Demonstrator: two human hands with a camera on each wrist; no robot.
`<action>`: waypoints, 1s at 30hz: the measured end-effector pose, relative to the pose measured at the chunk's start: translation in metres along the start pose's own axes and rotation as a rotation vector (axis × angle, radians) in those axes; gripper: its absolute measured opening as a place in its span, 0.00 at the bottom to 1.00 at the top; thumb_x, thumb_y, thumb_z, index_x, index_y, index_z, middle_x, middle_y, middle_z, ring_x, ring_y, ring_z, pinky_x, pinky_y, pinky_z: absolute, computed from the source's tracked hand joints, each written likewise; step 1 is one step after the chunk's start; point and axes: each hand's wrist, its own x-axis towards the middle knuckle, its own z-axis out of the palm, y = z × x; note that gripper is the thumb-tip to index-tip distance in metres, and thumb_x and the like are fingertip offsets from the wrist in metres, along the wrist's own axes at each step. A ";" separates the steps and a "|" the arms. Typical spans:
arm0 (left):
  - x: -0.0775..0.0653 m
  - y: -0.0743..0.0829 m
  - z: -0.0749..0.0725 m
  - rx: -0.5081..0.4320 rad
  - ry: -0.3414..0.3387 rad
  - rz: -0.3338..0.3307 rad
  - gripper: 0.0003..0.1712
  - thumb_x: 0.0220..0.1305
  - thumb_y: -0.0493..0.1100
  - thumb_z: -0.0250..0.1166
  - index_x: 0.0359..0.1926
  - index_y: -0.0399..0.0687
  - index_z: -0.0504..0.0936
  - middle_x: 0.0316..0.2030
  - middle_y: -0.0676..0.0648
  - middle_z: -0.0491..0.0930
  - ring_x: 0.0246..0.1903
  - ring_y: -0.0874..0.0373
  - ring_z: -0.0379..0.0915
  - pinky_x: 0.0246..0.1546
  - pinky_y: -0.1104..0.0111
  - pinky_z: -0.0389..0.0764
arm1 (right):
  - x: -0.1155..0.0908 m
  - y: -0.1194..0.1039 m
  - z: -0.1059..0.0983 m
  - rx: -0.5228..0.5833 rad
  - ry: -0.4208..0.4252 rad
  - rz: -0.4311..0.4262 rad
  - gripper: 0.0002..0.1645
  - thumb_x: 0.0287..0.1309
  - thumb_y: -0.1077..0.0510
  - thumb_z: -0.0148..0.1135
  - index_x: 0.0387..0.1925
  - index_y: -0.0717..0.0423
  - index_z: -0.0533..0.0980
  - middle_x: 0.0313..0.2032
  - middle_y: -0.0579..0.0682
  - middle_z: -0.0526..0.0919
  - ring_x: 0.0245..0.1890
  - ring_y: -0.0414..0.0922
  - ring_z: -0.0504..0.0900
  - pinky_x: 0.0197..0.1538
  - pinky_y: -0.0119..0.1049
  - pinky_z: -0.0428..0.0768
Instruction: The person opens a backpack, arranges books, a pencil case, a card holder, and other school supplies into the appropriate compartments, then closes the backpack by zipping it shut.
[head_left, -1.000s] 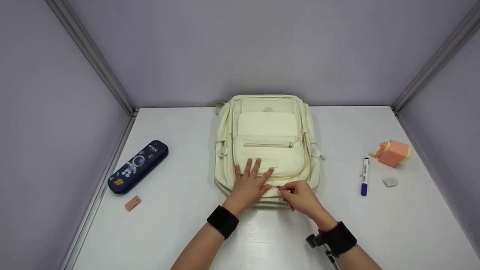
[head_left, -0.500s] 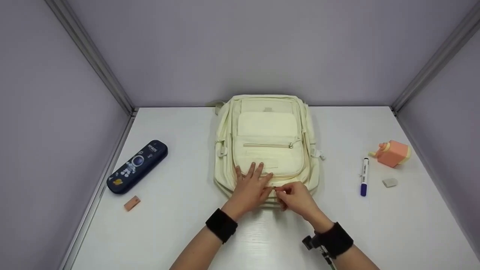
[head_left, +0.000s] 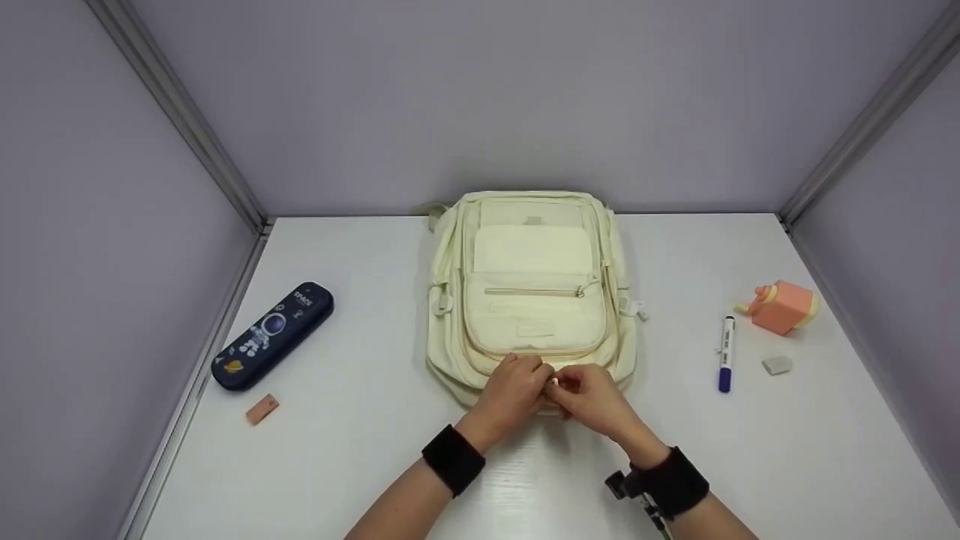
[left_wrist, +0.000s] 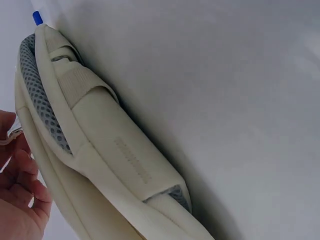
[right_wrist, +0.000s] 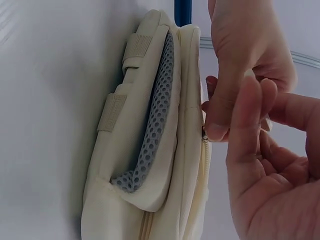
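A cream backpack [head_left: 536,292] lies on its back with its bottom toward me. At its lower front edge, my left hand [head_left: 514,390] curls its fingers at the zipper, thumb tip right by the metal slider [right_wrist: 204,135] in the right wrist view. My right hand [head_left: 596,397] meets it there, thumb and index finger pinched at the zipper pull. In the left wrist view, the metal pull [left_wrist: 16,132] shows among the fingers of the two hands. The fingers cover most of the pull.
A navy astronaut pencil case [head_left: 272,336] and a pinkish eraser [head_left: 262,409] lie left. On the right are a blue-capped marker [head_left: 726,354], a grey eraser [head_left: 777,365] and an orange, carton-shaped object [head_left: 784,307] with a yellow spout. Grey walls enclose the white table [head_left: 360,300].
My left hand has gone from lying spread flat on the front pocket to curled fingers beside my right hand. The right hand has shifted slightly left along the zipper.
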 end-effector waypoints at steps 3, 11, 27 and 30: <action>-0.001 0.003 0.000 -0.075 -0.003 -0.046 0.09 0.48 0.33 0.73 0.31 0.46 0.81 0.25 0.52 0.77 0.26 0.59 0.76 0.29 0.69 0.74 | -0.001 0.000 -0.004 -0.081 -0.035 -0.102 0.05 0.62 0.62 0.65 0.30 0.56 0.83 0.21 0.42 0.79 0.20 0.36 0.75 0.24 0.29 0.73; 0.001 0.009 -0.006 -0.175 0.007 -0.224 0.03 0.62 0.35 0.67 0.31 0.42 0.83 0.25 0.49 0.81 0.23 0.58 0.79 0.24 0.71 0.77 | 0.005 0.013 -0.018 -0.408 0.143 -0.345 0.14 0.52 0.65 0.74 0.42 0.61 0.83 0.39 0.50 0.81 0.39 0.46 0.80 0.41 0.41 0.80; -0.001 0.010 -0.016 -0.099 -0.128 -0.299 0.04 0.61 0.40 0.70 0.30 0.45 0.87 0.23 0.51 0.78 0.23 0.58 0.78 0.23 0.72 0.77 | 0.021 0.049 -0.017 -0.628 0.188 -0.568 0.07 0.50 0.62 0.75 0.29 0.56 0.81 0.47 0.57 0.83 0.56 0.60 0.77 0.59 0.61 0.69; -0.003 0.008 -0.018 -0.064 -0.132 -0.304 0.05 0.61 0.39 0.70 0.29 0.45 0.86 0.22 0.51 0.77 0.22 0.58 0.78 0.23 0.71 0.77 | 0.021 0.047 -0.018 -0.632 0.158 -0.541 0.08 0.51 0.62 0.74 0.29 0.56 0.80 0.48 0.58 0.83 0.56 0.60 0.77 0.59 0.62 0.68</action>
